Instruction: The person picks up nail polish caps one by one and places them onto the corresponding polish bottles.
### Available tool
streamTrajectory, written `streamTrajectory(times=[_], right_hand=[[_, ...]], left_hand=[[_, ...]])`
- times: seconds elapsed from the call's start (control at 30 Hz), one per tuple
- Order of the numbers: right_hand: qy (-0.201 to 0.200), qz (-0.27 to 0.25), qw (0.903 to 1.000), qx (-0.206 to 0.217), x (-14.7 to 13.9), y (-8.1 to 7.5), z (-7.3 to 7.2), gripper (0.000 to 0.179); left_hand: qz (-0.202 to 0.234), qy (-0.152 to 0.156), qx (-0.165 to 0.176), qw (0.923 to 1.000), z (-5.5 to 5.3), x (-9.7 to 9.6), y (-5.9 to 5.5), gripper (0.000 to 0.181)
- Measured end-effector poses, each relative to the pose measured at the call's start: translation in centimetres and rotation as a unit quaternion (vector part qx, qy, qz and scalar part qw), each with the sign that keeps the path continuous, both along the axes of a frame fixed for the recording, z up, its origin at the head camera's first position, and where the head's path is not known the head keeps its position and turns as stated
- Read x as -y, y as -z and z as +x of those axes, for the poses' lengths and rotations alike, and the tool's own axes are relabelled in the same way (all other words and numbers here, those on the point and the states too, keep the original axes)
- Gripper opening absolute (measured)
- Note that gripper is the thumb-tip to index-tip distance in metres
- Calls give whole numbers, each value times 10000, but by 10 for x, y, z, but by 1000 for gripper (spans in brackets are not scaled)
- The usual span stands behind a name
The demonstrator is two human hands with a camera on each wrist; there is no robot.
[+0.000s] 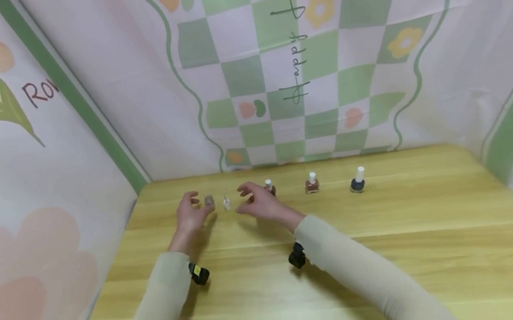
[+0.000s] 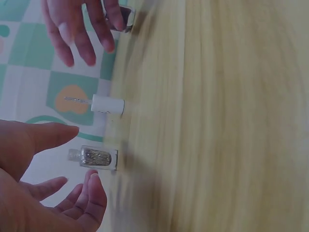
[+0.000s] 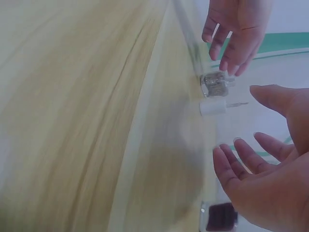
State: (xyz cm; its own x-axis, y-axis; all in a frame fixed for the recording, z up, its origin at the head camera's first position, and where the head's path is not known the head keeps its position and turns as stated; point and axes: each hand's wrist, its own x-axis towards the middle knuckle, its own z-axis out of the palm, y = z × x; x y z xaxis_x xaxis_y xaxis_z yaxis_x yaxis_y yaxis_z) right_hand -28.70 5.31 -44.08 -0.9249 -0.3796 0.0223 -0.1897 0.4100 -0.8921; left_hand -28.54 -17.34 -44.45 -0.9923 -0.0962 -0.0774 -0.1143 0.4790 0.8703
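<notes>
An uncapped nail polish bottle (image 2: 98, 157) of silvery glitter stands upright at the table's far left. My left hand (image 1: 189, 213) is beside it, thumb and loosely bent fingers spread about the bottle without gripping it. To the right of that bottle, the white brush cap (image 2: 108, 104) stands on its top with the glitter-coated brush pointing up. My right hand (image 1: 260, 201) hovers to the right of the cap, fingers apart and holding nothing. Behind the right hand is a dark red nail polish bottle (image 3: 221, 216), partly hidden in the head view.
Farther right along the back of the wooden table (image 1: 266, 300) stand a brownish-red nail polish bottle (image 1: 312, 185) and a dark blue one (image 1: 358, 184), both with white caps. A patterned curtain (image 1: 283, 140) hangs behind the far edge. Black wrist cameras sit on both sleeves.
</notes>
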Motion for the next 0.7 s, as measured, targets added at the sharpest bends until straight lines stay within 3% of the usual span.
streamTrajectory(times=[0.27, 0.5, 0.7], right_hand=[[-51, 112, 9997, 216, 17, 11, -15, 61], [91, 299, 9994, 176, 27, 18, -27, 53], [60, 339, 9993, 115, 34, 23, -30, 44]], left_hand=[[-60, -39, 276, 9996, -11, -6, 3, 72], [233, -66, 455, 9987, -18, -13, 5, 70], [237, -164, 492, 9984, -21, -15, 9, 65]])
